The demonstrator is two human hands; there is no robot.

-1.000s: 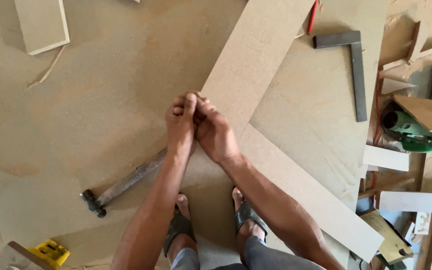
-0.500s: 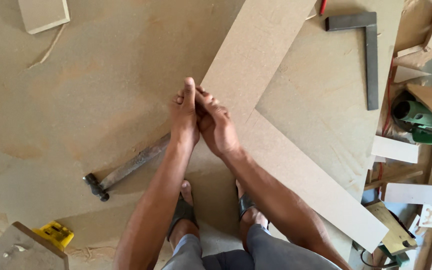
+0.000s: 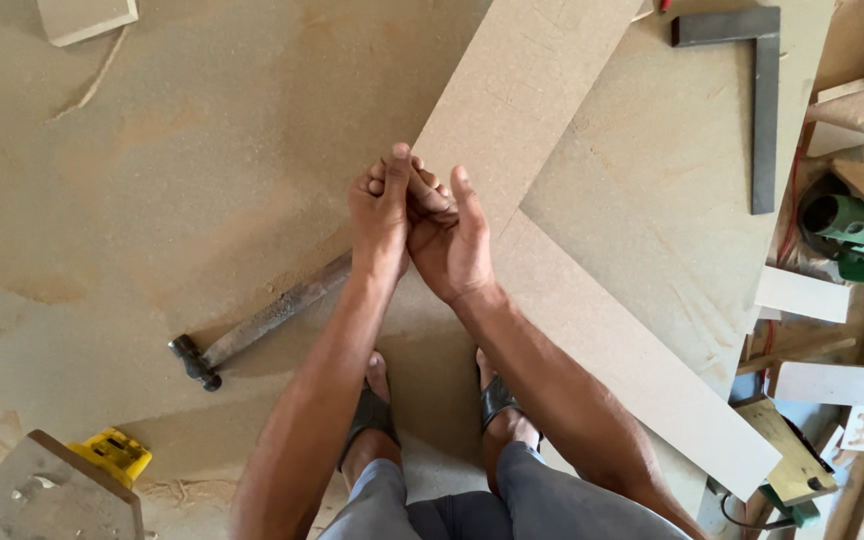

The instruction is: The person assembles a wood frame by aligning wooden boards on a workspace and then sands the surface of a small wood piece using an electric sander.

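I see my left hand (image 3: pixel 380 215) and right hand (image 3: pixel 449 240) pressed together, fingers (image 3: pixel 398 165) curled closed at the corner of the long light-brown fibreboard strip (image 3: pixel 527 85); what they grip, I cannot tell. The steel-handled hammer (image 3: pixel 262 322) lies at 8 o'clock.

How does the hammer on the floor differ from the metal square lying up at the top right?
The dusty hammer with a dark head is one straight piece lying at a slant, its handle end hidden under the left hand. The dark metal L-shaped square has two arms meeting at a corner and lies square to the picture, far from both hands. Both lie flat on sawdust-covered boards.
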